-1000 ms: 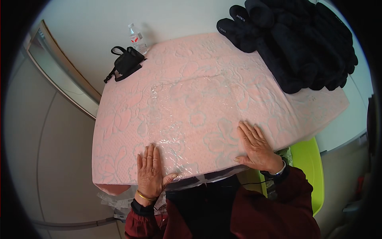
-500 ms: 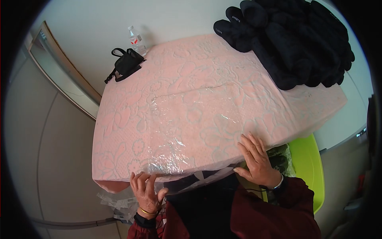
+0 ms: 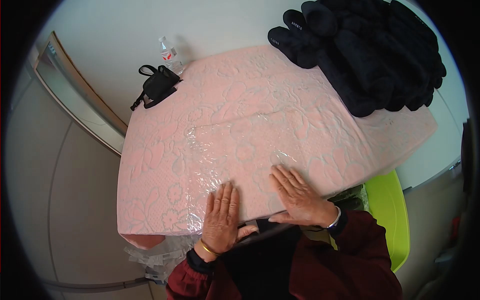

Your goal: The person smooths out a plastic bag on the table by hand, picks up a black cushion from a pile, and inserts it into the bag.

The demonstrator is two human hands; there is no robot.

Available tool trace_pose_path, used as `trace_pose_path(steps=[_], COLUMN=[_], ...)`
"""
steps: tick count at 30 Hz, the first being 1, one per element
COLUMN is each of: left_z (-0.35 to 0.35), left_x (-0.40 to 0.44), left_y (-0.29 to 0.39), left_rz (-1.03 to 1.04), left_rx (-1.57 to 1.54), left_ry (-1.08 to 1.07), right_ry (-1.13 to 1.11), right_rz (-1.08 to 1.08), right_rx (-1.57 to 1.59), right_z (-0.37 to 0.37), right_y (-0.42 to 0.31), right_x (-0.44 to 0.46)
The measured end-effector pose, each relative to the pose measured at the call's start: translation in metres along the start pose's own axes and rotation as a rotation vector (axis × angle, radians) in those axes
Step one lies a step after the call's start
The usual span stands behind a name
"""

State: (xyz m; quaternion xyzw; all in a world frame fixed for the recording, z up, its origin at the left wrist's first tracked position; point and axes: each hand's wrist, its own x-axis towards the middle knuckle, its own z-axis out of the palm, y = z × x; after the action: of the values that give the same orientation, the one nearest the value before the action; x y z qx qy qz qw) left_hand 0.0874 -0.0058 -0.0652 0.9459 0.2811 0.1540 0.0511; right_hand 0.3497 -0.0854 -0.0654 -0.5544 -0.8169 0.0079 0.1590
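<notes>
Work surface: pink floral cover [image 3: 150, 165], w/ white wall [image 3: 225, 22] behind. L to R: framed panel [image 3: 77, 92] stands at far L; plastic packets [image 3: 162, 255] lie below the near L part of the cover; black pouch [image 3: 162, 82] rests at the far L edge, bottle [image 3: 170, 56] just beyond it; clear plastic sheet [image 3: 242, 155] lies on the cover, mid-area, running to the near edge; pile of black plush items [image 3: 372, 62] occupies the far R corner; green bin [image 3: 395, 220] sits below the R edge. Changes vs. 0.5 s ago: L hand [image 3: 221, 217] leaves its curled pos. at the near edge and is now farther R, laid out on the sheet; R hand [image 3: 298, 201] is shifted L, also onto the sheet. Sheet pos. on the cover shows no clear change. Effect on the work (judgement): gap btwn hands is reduced and contact is two-sided, so the sheet seems better controlled; press. applied cannot be verified. Pose, L hand: back of hand up, fingers tog. and extended twd. far side, thumb out to R at the near edge; released, no grasp visible. Gold bangle [image 3: 209, 248] at wrist. Pose, R hand: back up, fingers extended far-L, thumb pointing L along the near edge; likewise released, nothing gripped.
</notes>
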Motion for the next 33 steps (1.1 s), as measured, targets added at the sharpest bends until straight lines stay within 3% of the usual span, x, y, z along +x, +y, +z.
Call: trace_pose_path(steps=[7, 21, 26, 33], left_z=[-0.015, -0.003, -0.012, -0.001], left_x=[-0.017, -0.107, -0.106, -0.021], left_y=[-0.057, -0.014, -0.014, 0.034], left_rz=[-0.154, -0.304, -0.285, -0.075], left_rx=[0.097, 0.171, 0.137, -0.028], left_ry=[-0.028, 0.072, 0.062, 0.076], right_ry=[-0.054, 0.040, 0.107, 0.120], right_rz=[0.129, 0.056, 0.052, -0.093], right_rx=[-0.040, 0.015, 0.095, 0.070], right_z=[-0.014, -0.011, -0.014, 0.028], right_y=[0.034, -0.008, -0.012, -0.043], right_x=[-0.012, -0.062, -0.044, 0.009])
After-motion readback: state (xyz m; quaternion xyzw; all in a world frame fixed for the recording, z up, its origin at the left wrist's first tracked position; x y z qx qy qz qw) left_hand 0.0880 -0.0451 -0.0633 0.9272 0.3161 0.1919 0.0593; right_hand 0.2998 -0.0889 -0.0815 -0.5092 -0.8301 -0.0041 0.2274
